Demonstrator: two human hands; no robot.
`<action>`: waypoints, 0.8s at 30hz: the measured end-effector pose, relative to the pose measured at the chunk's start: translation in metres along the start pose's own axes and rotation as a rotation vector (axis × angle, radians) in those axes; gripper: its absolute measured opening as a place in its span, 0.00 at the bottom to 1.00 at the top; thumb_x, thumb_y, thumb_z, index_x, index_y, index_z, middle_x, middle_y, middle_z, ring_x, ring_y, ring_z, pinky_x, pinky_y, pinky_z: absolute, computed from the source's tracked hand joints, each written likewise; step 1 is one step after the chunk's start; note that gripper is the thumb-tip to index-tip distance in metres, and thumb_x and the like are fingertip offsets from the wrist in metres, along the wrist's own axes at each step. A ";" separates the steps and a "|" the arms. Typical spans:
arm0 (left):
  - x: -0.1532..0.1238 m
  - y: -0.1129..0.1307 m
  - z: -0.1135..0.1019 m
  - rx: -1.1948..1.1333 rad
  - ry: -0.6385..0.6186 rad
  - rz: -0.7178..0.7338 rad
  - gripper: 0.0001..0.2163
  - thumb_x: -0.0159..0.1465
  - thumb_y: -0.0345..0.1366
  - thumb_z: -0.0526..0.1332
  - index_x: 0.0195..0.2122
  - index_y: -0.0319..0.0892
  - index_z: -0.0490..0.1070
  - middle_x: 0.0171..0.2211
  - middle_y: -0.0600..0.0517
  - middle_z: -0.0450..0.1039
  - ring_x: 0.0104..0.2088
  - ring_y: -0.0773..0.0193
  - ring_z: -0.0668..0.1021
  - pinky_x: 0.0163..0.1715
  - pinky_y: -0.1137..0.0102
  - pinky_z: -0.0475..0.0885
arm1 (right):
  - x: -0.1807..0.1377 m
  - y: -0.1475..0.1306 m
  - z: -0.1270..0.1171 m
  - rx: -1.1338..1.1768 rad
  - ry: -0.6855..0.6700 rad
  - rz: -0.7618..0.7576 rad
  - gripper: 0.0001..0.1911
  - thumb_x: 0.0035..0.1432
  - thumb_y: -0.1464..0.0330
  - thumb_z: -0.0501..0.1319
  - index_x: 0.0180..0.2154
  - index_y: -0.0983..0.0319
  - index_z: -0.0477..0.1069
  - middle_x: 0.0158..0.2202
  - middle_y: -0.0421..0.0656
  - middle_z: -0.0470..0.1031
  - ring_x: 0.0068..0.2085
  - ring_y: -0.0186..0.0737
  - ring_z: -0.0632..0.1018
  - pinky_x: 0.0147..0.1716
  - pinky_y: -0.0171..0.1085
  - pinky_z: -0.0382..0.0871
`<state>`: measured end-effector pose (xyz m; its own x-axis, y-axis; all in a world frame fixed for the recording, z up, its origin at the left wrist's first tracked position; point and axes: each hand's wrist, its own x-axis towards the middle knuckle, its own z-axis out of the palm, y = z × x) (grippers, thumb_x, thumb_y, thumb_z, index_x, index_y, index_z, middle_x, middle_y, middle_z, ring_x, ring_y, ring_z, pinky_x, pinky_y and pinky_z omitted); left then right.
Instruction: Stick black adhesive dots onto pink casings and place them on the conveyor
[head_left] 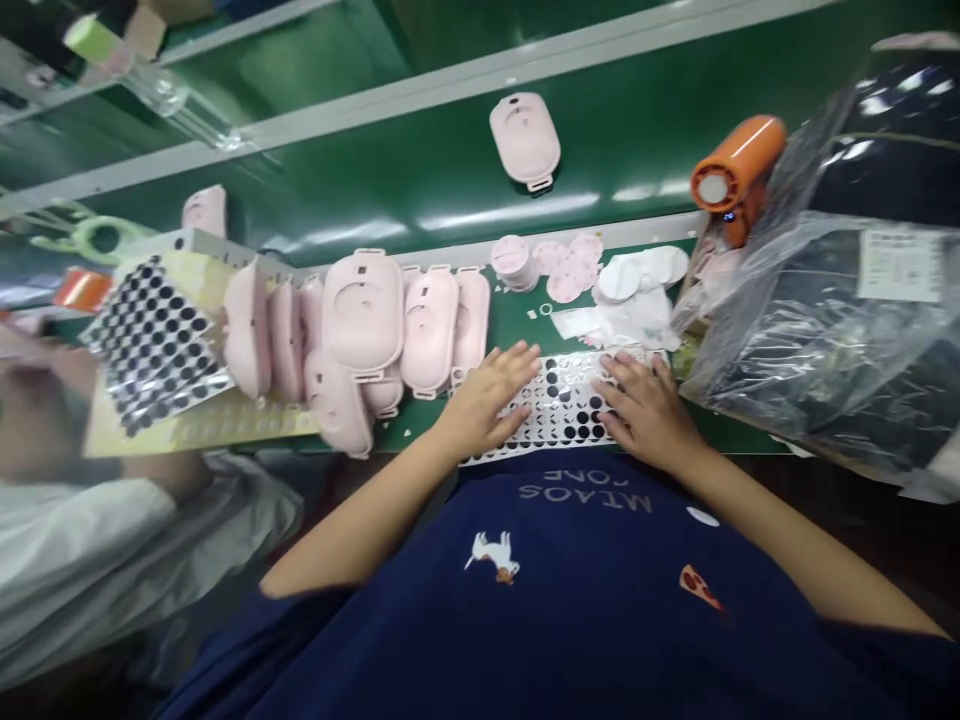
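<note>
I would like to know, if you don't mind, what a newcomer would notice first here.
Probably the bright orange device at the upper right, beside the plastic-wrapped bundle. Next would come the cluster of pale pink cases to the left of the hands. In the middle, the left hand and right hand lie on a white sheet with black dots.

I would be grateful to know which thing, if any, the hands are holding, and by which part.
Nothing appears gripped: the left hand and right hand rest open on top of the white rectangular sheet with round black dots.
</note>
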<state>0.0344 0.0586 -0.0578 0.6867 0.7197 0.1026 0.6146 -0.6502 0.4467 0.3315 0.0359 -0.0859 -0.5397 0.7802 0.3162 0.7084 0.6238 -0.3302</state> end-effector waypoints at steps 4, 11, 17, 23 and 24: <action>-0.004 0.014 0.022 0.153 -0.162 0.057 0.27 0.73 0.44 0.53 0.73 0.49 0.54 0.73 0.46 0.54 0.74 0.49 0.55 0.73 0.49 0.45 | 0.002 -0.015 -0.041 0.015 0.277 -0.327 0.11 0.65 0.69 0.61 0.47 0.53 0.78 0.49 0.40 0.82 0.57 0.39 0.77 0.62 0.47 0.66; 0.020 0.000 0.002 -0.060 -0.414 0.015 0.28 0.72 0.52 0.52 0.71 0.47 0.58 0.72 0.45 0.55 0.72 0.46 0.59 0.69 0.45 0.58 | 0.000 -0.029 -0.163 -0.117 0.452 -0.058 0.09 0.64 0.71 0.61 0.45 0.57 0.76 0.34 0.39 0.82 0.35 0.36 0.81 0.33 0.36 0.75; 0.073 0.058 -0.058 -0.111 -0.146 0.141 0.25 0.74 0.50 0.49 0.67 0.45 0.64 0.65 0.45 0.69 0.63 0.54 0.74 0.64 0.56 0.70 | 0.030 0.080 -0.229 -0.293 0.342 0.629 0.15 0.64 0.65 0.58 0.48 0.57 0.78 0.45 0.46 0.82 0.44 0.47 0.81 0.46 0.47 0.77; 0.150 0.120 -0.039 0.032 0.067 0.345 0.32 0.72 0.54 0.52 0.70 0.39 0.57 0.73 0.38 0.52 0.72 0.43 0.60 0.68 0.47 0.60 | 0.085 0.137 -0.229 -0.336 -0.286 0.562 0.20 0.59 0.63 0.61 0.53 0.56 0.78 0.54 0.49 0.77 0.56 0.54 0.76 0.59 0.54 0.70; 0.158 0.125 -0.031 0.061 0.062 0.347 0.34 0.71 0.55 0.52 0.72 0.40 0.53 0.74 0.38 0.47 0.73 0.42 0.56 0.69 0.45 0.56 | 0.088 0.139 -0.227 -0.354 -0.298 0.539 0.22 0.59 0.62 0.61 0.54 0.56 0.77 0.55 0.50 0.76 0.58 0.55 0.75 0.60 0.55 0.69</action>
<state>0.2078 0.0992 0.0417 0.8348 0.4658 0.2935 0.3723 -0.8704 0.3222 0.4859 0.1814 0.0980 -0.1383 0.9869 -0.0833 0.9898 0.1347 -0.0470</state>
